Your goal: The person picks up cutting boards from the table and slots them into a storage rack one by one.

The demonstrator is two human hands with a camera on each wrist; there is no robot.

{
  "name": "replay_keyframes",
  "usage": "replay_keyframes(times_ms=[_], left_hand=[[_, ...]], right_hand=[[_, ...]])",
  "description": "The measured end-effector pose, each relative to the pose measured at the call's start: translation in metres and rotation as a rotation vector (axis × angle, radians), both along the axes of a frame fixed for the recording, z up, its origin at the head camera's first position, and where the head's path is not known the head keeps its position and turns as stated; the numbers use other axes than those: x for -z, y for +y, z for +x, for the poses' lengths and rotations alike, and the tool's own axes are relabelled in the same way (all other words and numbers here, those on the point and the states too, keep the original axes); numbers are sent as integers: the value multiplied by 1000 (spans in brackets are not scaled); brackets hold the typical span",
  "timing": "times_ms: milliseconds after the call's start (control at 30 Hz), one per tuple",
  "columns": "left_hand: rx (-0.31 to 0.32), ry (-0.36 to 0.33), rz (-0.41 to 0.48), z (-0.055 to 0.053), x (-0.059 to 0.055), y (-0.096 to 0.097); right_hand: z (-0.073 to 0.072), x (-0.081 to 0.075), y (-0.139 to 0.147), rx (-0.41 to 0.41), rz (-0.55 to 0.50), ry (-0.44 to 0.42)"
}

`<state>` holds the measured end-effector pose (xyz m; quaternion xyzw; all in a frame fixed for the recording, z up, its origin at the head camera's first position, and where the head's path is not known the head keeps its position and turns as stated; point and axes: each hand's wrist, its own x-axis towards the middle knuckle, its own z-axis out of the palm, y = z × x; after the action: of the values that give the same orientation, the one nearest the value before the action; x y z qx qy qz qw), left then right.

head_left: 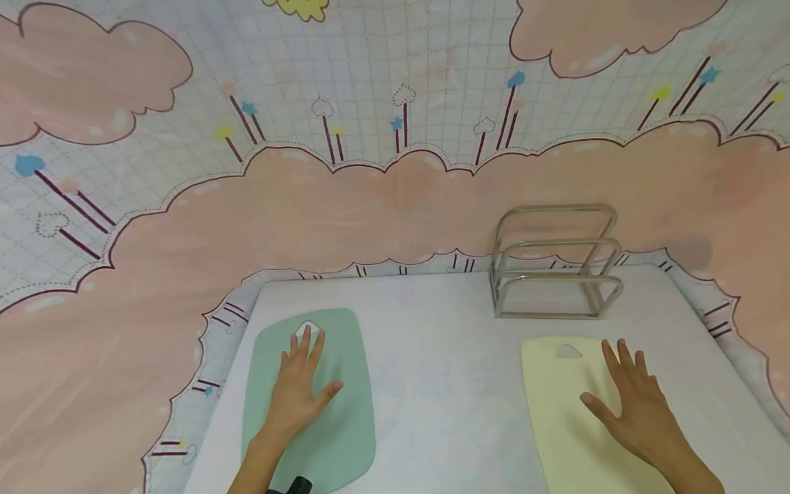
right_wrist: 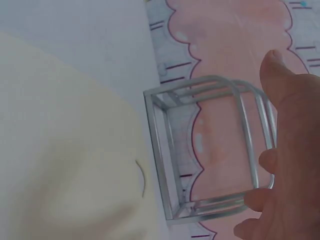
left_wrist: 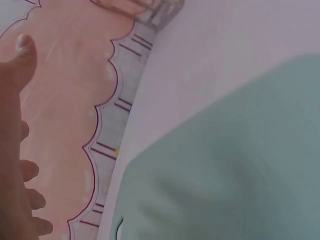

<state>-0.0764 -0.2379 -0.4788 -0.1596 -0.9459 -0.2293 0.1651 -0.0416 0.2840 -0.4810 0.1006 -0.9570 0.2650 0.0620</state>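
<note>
My left hand [head_left: 297,398] is over a green cutting board [head_left: 345,418], fingers spread and holding nothing. Its fingertips overlap the board's handle hole in the head view. In the left wrist view, the hand's shadow falls on the green surface. On the right, my right hand [head_left: 642,415] spreads its fingers over the right side of a pale yellow cutting board [head_left: 552,391], with nothing in its grasp. Behind the yellow board stands a metal wire rack [head_left: 546,316] with three upright loops and nothing in its slots. The right wrist view shows the same rack [right_wrist: 157,155] beyond that board.
Both boards lie flat on a white table [head_left: 444,384], apart from each other. A patterned cloth [head_left: 395,213] with pink clouds surrounds the table at the back and sides. A small black object [head_left: 300,485] shows beside my left wrist.
</note>
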Motion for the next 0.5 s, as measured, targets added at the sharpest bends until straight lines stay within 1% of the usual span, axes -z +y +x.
replay_keyframes(times_ms=[33,100,200,267,333,400,500], left_hand=[[1,-24,53,0,0,4],[-11,-89,191,-1,1,13],[-56,-174,393,-3,1,27],[-78,-216,495,-4,0,36],[-75,-243,564,-5,0,45],[-56,-258,613,-7,0,54],[0,-243,672,-16,-1,71]], right_hand=[[-1,0,1,-3,-15,3],[-4,1,2,-4,-42,8],[-6,3,2,11,-61,-8],[-7,4,1,30,-78,-31],[-9,4,-1,52,-99,-54],[-12,4,-2,72,-115,-76],[-18,3,0,101,-122,-91]])
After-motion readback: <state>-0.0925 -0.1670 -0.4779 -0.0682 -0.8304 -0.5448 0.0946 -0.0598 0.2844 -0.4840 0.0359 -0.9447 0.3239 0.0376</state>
